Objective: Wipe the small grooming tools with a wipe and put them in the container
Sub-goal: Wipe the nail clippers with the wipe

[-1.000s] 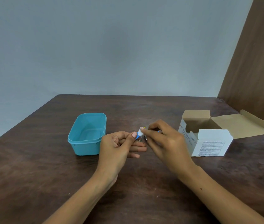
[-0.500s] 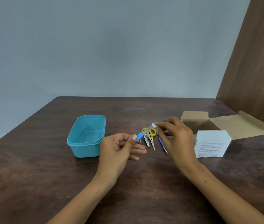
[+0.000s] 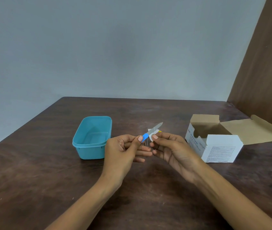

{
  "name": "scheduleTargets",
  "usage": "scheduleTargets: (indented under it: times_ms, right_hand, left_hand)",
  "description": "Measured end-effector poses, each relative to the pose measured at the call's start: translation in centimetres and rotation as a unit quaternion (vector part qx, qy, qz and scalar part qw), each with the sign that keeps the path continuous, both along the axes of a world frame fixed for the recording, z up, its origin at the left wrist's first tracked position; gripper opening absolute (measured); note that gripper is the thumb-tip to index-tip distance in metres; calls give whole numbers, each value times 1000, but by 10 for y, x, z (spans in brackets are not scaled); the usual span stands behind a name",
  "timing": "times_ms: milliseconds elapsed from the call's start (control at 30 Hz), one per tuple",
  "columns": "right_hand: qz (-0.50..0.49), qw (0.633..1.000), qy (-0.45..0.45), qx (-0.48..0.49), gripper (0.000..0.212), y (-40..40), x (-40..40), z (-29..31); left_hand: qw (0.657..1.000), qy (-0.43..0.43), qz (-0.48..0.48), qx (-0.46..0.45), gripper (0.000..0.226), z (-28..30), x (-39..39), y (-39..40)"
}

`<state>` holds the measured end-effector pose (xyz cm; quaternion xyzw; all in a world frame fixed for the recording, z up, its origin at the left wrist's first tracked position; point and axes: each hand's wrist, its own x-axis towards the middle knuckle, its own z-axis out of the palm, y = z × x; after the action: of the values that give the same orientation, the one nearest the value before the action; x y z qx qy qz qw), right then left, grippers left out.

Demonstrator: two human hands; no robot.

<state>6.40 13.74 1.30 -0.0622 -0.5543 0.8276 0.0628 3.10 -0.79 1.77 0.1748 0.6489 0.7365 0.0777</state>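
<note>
Dark brown wooden table [image 3: 48, 171], one, carrying everything

White-and-tan open cardboard box [image 3: 221, 146], one, sitting far right

Teal oval plastic container [image 3: 91, 138], one, left of hands, showing nothing inside; judging no tool stowed yet, task early

Left hand [image 3: 123, 150] pinching blue handle of metal nail file [image 3: 152, 131], one, blade pointing far right

Right hand [image 3: 170, 146] clamping small white wipe [image 3: 152, 136], one, around blade, wiping in progress

Other tools lying behind hands, mostly hidden; count impossible to tell; those remaining to be wiped
</note>
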Motion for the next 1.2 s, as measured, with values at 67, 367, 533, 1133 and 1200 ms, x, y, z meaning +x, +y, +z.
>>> scheduleTargets:
  times_ms: [67, 367, 533, 1133, 1200]
  right_hand:
    - [18, 1000, -12, -15, 8, 0, 0, 1]
    - [30, 997, -11, -76, 9, 10, 0, 9]
    - [11, 995, 3, -101, 7, 15, 1, 13]
    - [-240, 885, 132, 377, 18, 5, -5, -7]
    - [-217, 840, 177, 465, 11, -2, -5, -12]
  left_hand:
    - [1000, -2, -3, 1, 15, 0, 0, 0]
    - [1000, 2, -15, -12, 15, 1, 1, 1]
    - [1000, 2, -15, -14, 16, 1, 1, 0]
    - [992, 98, 76, 18, 12, 18, -7, -12]
    - [990, 107, 89, 17, 11, 26, -13, -22]
